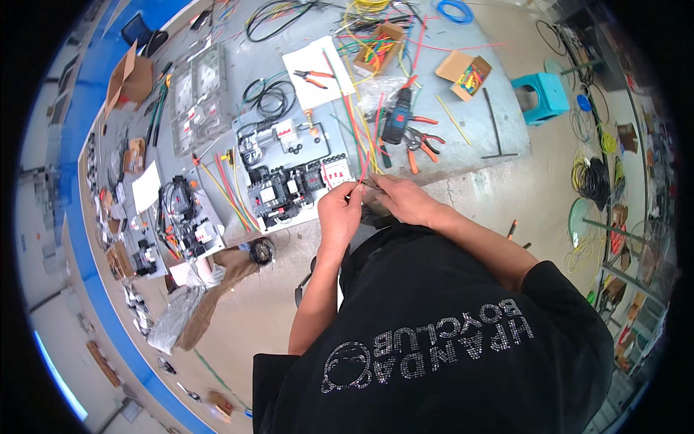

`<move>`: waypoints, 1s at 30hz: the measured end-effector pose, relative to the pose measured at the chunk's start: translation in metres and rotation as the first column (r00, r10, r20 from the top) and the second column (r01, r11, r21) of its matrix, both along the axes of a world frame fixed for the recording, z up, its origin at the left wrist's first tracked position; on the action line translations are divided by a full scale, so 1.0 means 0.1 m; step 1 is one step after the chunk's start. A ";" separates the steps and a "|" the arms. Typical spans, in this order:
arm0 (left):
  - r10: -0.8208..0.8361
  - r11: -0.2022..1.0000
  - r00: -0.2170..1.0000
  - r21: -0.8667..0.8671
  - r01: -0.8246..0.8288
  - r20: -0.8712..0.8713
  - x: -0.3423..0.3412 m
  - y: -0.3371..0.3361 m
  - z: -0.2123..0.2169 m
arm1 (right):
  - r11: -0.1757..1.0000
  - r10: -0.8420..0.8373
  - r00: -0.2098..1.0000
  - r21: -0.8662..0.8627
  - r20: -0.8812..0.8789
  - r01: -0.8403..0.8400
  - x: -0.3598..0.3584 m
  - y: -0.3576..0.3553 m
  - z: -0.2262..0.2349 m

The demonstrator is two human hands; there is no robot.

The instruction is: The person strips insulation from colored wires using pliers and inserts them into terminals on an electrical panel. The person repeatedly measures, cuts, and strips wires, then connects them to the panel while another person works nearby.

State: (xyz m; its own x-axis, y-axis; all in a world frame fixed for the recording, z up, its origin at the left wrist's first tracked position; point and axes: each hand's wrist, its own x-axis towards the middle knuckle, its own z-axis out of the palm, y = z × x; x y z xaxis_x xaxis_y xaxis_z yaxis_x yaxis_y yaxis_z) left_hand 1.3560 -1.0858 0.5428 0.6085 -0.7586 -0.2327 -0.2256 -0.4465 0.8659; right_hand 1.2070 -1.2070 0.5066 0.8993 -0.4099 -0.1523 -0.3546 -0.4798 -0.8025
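At the near edge of the workbench, both my hands meet with their fingers closed. My left hand pinches the end of a red wire. Beside it, my right hand is closed with its fingertips at a small dark item that I cannot make out. Just left of them lies a panel of black electrical components, with a white breaker at its right end. Red, yellow and green wires run away from my hands across the bench.
A cordless drill and several pliers lie right of the wires. Other pliers rest on white paper. Small cardboard boxes hold coloured pieces. A clear organiser case is at left, and a turquoise stool stands right.
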 end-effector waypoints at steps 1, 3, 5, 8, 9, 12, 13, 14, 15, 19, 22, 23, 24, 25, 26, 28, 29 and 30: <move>-0.012 1.000 1.000 -0.005 0.012 0.022 -0.07 -0.04 -0.05 | 1.000 -0.012 1.000 -0.012 -0.014 0.012 -0.10 -0.03 0.00; -0.033 0.999 0.996 0.013 0.032 0.086 -0.25 -0.16 0.02 | 0.998 -0.047 0.999 -0.053 -0.008 0.046 -0.28 -0.08 0.07; -0.058 0.998 0.991 0.012 0.057 0.122 -0.41 -0.27 0.04 | 0.992 -0.083 0.996 -0.093 -0.022 0.081 -0.47 -0.16 0.10; -0.091 0.996 0.974 0.006 0.092 0.207 -0.64 -0.40 0.03 | 0.985 -0.122 0.993 -0.124 -0.006 0.120 -0.74 -0.25 0.08; -0.108 0.994 0.973 0.016 0.107 0.202 -0.71 -0.46 0.04 | 0.983 -0.131 0.991 -0.130 0.006 0.131 -0.83 -0.27 0.08; -0.129 0.991 0.964 0.000 0.133 0.233 -0.91 -0.58 0.08 | 0.979 -0.177 0.982 -0.095 0.062 0.183 -1.07 -0.37 0.11; -0.131 0.990 0.959 -0.014 0.139 0.251 -0.98 -0.63 0.09 | 0.975 -0.214 0.974 -0.049 0.070 0.218 -1.13 -0.41 0.13; -0.138 0.988 0.954 -0.031 0.152 0.267 -1.05 -0.67 0.10 | 0.975 -0.203 0.978 -0.083 0.056 0.207 -1.21 -0.46 0.13; -0.145 0.985 0.948 -0.049 0.165 0.283 -1.14 -0.72 0.10 | 0.974 -0.193 0.980 -0.116 0.041 0.196 -1.29 -0.51 0.11; -0.198 0.971 0.916 -0.056 0.231 0.348 -1.46 -1.04 0.21 | 0.839 -0.178 0.915 -0.429 0.362 0.334 -1.56 -0.80 -0.12; -0.207 0.962 0.895 -0.085 0.259 0.394 -1.62 -1.27 0.24 | 0.956 -0.277 0.956 0.130 0.094 0.264 -1.71 -1.00 -0.03; -0.201 0.955 0.887 -0.119 0.273 0.417 -1.66 -1.35 0.24 | 0.957 -0.277 0.958 0.105 0.078 0.269 -1.74 -1.09 -0.02; -0.195 0.946 0.877 -0.152 0.286 0.439 -1.68 -1.43 0.22 | 0.954 -0.291 0.954 0.100 0.072 0.283 -1.78 -1.19 -0.01; -0.222 0.939 0.870 -0.145 0.313 0.441 -1.68 -1.49 0.20 | 0.950 -0.303 0.951 0.095 0.066 0.297 -1.81 -1.29 0.01; -0.228 0.938 0.896 -0.160 0.307 0.382 -1.71 -1.54 0.19 | 0.946 -0.317 0.947 0.091 0.056 0.311 -1.85 -1.38 0.02; -0.239 0.937 0.935 -0.189 0.293 0.260 -1.77 -1.65 0.17 | 0.946 -0.322 0.945 0.051 0.064 0.319 -1.91 -1.56 -0.02; -0.229 0.924 0.923 -0.230 0.306 0.308 -1.80 -1.71 0.11 | 0.946 -0.322 0.946 0.060 0.036 0.320 -1.93 -1.63 -0.04; -0.215 0.908 0.909 -0.269 0.320 0.356 -1.83 -1.76 0.02 | 0.945 -0.321 0.947 0.069 0.008 0.319 -1.95 -1.69 -0.05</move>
